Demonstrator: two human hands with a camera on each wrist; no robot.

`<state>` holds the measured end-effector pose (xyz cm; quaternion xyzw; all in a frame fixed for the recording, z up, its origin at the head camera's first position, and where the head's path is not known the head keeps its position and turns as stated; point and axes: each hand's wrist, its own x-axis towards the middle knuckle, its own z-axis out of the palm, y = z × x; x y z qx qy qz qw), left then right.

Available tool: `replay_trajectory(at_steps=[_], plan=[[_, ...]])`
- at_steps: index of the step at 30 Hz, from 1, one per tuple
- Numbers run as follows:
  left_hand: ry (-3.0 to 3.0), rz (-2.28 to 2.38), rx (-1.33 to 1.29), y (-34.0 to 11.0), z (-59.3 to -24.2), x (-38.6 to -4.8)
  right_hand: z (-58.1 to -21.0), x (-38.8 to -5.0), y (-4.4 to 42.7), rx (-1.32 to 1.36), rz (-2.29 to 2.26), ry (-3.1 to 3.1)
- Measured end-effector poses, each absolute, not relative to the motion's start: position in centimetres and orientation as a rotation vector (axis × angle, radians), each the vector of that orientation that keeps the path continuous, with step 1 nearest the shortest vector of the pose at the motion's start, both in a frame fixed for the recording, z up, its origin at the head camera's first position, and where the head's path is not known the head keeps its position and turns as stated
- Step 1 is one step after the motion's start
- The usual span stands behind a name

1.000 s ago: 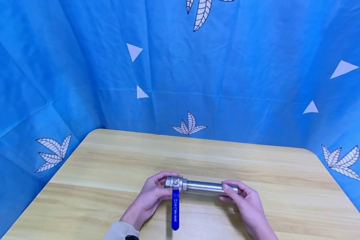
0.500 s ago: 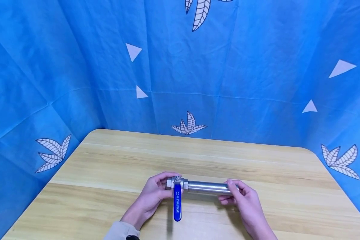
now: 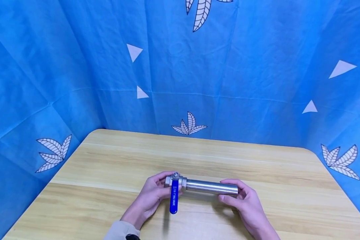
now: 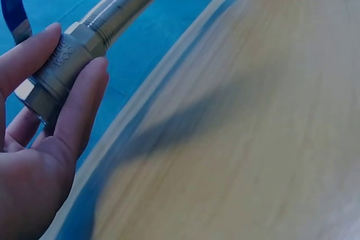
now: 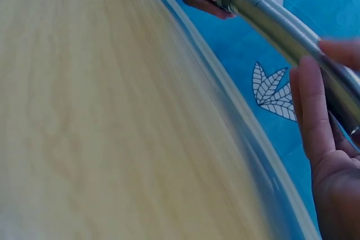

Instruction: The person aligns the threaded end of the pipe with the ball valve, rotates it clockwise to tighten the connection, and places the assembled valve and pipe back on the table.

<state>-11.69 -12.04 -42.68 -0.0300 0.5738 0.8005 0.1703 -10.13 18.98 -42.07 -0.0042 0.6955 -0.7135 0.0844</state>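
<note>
My left hand (image 3: 150,193) grips a steel ball valve (image 3: 180,182) at its body, fingers behind and thumb in front. The valve's blue lever handle (image 3: 174,196) points toward me. A plain steel pipe (image 3: 208,186) runs rightward from the valve's hex end; some of its thread (image 4: 102,31) shows in the left wrist view. Near the pipe's free end my right hand (image 3: 249,203) holds it, index finger over the top and thumb low on the near side. In the right wrist view that thumb (image 5: 340,51) is blurred. Valve and pipe are held above the table.
The wooden table (image 3: 123,160) has rounded far corners. A blue cloth (image 3: 180,66) with white leaves and triangles hangs behind it and along both sides. Shadows of the hands and valve fall on the tabletop.
The lever's end has swung upward and looks shorter, as the valve has rolled. My right thumb has moved from the pipe's top down to its near side. The left hand has stayed in place.
</note>
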Motion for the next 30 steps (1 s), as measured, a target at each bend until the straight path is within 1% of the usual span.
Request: replay_trajectory(at_steps=[6,13,17,24,30], plan=[[1.609,2.305,-0.097,-12.02,-42.89,-11.68,-42.28,-10.31,19.01,-0.016,-2.147,2.033],[1.583,2.340,-0.090,-12.08,-43.13,-11.60,-42.59,-10.49,18.99,0.022,-2.053,2.066],[1.520,2.379,-0.105,-12.34,-43.26,-11.56,-42.68,-10.37,19.06,-0.083,-2.068,2.051],[1.451,2.409,-0.105,-12.73,-43.16,-11.54,-42.62,-10.12,19.07,-0.348,-2.273,1.965],[1.479,2.381,-0.121,-12.60,-42.87,-11.54,-42.34,-10.05,19.20,-0.337,-2.321,1.975]])
